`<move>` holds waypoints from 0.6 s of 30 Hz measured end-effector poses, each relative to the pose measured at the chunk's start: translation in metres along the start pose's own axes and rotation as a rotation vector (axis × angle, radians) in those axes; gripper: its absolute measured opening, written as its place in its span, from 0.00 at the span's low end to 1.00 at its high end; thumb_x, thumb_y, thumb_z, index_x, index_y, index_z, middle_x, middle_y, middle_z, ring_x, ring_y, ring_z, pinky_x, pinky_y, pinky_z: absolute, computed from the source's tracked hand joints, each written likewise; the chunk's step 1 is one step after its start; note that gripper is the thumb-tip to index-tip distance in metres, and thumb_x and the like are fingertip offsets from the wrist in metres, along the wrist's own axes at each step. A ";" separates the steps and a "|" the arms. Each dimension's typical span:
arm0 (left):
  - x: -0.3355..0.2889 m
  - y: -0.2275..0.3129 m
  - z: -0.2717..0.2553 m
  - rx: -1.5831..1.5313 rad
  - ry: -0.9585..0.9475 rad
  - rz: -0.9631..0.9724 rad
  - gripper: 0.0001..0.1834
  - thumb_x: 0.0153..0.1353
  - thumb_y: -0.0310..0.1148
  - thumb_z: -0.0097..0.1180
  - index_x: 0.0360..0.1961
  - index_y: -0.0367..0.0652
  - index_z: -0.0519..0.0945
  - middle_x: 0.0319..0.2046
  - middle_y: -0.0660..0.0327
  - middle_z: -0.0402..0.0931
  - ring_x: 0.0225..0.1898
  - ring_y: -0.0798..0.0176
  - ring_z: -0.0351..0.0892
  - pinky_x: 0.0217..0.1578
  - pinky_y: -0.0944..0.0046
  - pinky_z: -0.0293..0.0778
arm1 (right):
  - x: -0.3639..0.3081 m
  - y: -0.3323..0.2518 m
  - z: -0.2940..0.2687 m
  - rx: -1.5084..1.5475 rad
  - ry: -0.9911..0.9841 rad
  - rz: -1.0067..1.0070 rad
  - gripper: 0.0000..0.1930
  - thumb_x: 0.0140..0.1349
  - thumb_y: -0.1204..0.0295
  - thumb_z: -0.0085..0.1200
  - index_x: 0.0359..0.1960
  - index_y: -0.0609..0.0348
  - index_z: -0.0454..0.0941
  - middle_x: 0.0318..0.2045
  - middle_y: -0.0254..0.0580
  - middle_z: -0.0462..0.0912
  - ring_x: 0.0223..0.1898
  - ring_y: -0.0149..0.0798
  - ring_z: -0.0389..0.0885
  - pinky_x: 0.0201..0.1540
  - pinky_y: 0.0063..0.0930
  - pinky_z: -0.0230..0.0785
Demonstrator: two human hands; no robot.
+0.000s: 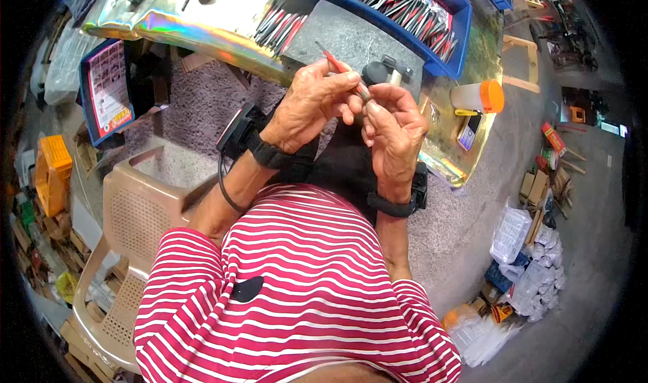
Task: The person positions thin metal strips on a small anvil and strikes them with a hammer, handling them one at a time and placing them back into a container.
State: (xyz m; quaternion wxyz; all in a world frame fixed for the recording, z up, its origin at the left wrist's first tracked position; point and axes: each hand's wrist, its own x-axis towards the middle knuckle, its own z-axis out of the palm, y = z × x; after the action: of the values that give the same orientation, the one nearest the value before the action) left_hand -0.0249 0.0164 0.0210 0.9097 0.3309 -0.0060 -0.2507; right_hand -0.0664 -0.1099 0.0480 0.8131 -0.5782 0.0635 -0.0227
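A slim screwdriver (pixel 333 62) with a red body and a thin metal tip is held slantwise in front of me, its tip toward the far left. My left hand (pixel 315 99) pinches its middle between thumb and fingers. At the near end, my right hand (pixel 393 126) grips the dull greyish part with thumb and forefinger; fingertips partly hide that end. Beyond the hands lies a grey slab (pixel 337 32) on the table, with a round black piece (pixel 375 73) on it. Left of the slab is a pile of similar red and black screwdrivers (pixel 278 29).
A blue tray (pixel 462 39) full of similar pieces stands at the far side. On the right of the shiny gold table cover (pixel 196 44) are an orange-lidded jar (pixel 472 97) and a phone (pixel 469 132). A beige plastic chair (pixel 138 201) stands at left; bagged goods (pixel 540 275) lie right.
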 end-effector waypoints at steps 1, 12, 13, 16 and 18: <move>0.000 0.000 0.000 0.000 -0.009 0.001 0.07 0.57 0.31 0.48 0.31 0.38 0.68 0.26 0.59 0.73 0.22 0.72 0.72 0.17 0.77 0.71 | 0.000 0.000 0.000 0.000 -0.001 0.000 0.08 0.52 0.79 0.49 0.35 0.68 0.69 0.25 0.37 0.74 0.17 0.20 0.65 0.15 0.12 0.56; -0.002 0.003 0.006 0.338 0.029 0.193 0.10 0.54 0.26 0.51 0.35 0.36 0.64 0.24 0.56 0.73 0.18 0.69 0.73 0.15 0.76 0.70 | 0.002 0.005 -0.004 -0.212 0.004 -0.031 0.08 0.53 0.78 0.49 0.35 0.66 0.69 0.22 0.32 0.71 0.15 0.18 0.63 0.14 0.10 0.54; -0.001 0.002 0.006 0.342 0.031 0.203 0.11 0.54 0.25 0.51 0.36 0.36 0.64 0.24 0.56 0.73 0.18 0.70 0.73 0.15 0.76 0.70 | 0.003 0.007 -0.005 -0.212 0.005 -0.032 0.08 0.53 0.78 0.49 0.35 0.66 0.69 0.22 0.32 0.71 0.15 0.18 0.63 0.14 0.10 0.54; 0.000 0.000 0.004 0.313 0.041 0.202 0.11 0.54 0.26 0.51 0.37 0.34 0.65 0.24 0.56 0.73 0.19 0.70 0.73 0.16 0.76 0.71 | 0.005 0.014 -0.007 -0.132 0.022 -0.056 0.08 0.52 0.78 0.49 0.35 0.66 0.69 0.23 0.32 0.72 0.15 0.18 0.64 0.15 0.10 0.55; 0.001 0.002 0.005 0.303 0.033 0.177 0.12 0.54 0.26 0.51 0.38 0.33 0.67 0.24 0.56 0.74 0.20 0.70 0.74 0.17 0.75 0.71 | 0.007 0.016 -0.008 -0.178 0.046 -0.072 0.08 0.52 0.79 0.49 0.35 0.66 0.68 0.23 0.33 0.72 0.16 0.18 0.64 0.15 0.10 0.56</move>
State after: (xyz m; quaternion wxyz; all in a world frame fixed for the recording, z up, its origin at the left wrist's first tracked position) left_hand -0.0237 0.0139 0.0257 0.8679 0.4666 -0.0579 -0.1606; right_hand -0.0612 -0.1132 0.0299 0.7555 -0.6494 0.0631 -0.0594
